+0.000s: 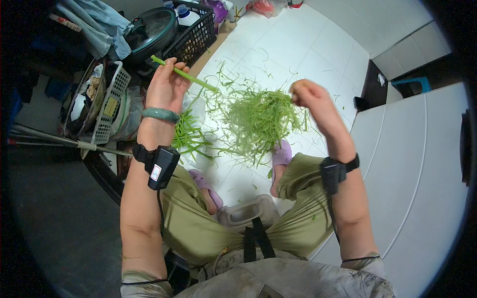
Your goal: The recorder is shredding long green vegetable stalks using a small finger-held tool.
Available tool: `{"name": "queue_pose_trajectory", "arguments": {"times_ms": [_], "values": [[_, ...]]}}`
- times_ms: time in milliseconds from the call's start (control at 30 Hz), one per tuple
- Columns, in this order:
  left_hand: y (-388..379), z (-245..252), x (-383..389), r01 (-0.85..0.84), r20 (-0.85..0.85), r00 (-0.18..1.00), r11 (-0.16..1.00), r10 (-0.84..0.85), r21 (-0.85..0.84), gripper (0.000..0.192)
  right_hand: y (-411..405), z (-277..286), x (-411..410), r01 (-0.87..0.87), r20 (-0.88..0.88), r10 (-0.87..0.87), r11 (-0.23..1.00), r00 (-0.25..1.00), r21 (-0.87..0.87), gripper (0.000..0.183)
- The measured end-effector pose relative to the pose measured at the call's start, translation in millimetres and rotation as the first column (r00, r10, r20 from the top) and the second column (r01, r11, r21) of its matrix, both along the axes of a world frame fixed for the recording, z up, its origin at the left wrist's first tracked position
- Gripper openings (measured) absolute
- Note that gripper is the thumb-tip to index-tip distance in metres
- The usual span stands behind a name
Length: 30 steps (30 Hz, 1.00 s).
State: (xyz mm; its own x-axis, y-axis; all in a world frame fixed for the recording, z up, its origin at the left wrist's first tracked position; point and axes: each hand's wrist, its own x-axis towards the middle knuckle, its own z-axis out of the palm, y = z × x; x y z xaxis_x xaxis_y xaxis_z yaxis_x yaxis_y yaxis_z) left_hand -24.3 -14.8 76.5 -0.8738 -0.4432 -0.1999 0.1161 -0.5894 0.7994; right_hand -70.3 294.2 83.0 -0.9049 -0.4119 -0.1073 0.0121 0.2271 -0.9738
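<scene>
A pale green plant stalk (192, 79) lies across the fingers of my left hand (167, 85), its cut end pointing up and left. A green bangle (161, 114) circles that wrist. My right hand (309, 93) is curled closed at the right edge of a heap of thin green peelings (261, 115). It is slightly blurred, and I make out nothing in its fingers. Below my left hand, several green stalks (188, 134) lie in a pile on clear plastic, partly hidden by my forearm.
Loose peelings are scattered over the white tiled floor (328, 48). A black plastic crate (193, 41), a glass lid (154, 29) and a grey basket (108, 106) stand at the left. White panels (410, 149) border the right. A blue stool (413, 83) sits beyond them.
</scene>
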Motion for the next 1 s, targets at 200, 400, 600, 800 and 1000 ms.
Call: {"name": "queue_pose_trajectory", "arguments": {"times_ms": [200,400,600,800,1000], "values": [[19,-4,7,0.211,0.117,0.968,0.973,-0.222,0.095,0.017,24,59,-33,0.137,-0.102,-0.139,0.990,0.985,-0.024,0.030],[30,-15,17,0.360,0.262,0.889,0.927,-0.375,0.107,0.018,63,-33,-74,-0.022,0.126,-0.016,0.956,0.992,0.293,0.029],[41,-8,33,0.477,0.371,0.810,0.878,-0.454,0.035,0.020,99,-250,-41,-0.191,0.589,-0.089,0.899,0.803,0.395,0.028],[46,-33,30,0.478,0.489,0.749,0.876,-0.447,0.068,0.018,75,-362,-38,-0.101,0.468,-0.127,0.896,0.875,0.433,0.034],[50,-43,22,0.477,0.563,0.705,0.876,-0.431,0.073,0.018,46,-382,-50,-0.228,0.402,-0.067,0.734,0.913,0.639,0.042]]}}
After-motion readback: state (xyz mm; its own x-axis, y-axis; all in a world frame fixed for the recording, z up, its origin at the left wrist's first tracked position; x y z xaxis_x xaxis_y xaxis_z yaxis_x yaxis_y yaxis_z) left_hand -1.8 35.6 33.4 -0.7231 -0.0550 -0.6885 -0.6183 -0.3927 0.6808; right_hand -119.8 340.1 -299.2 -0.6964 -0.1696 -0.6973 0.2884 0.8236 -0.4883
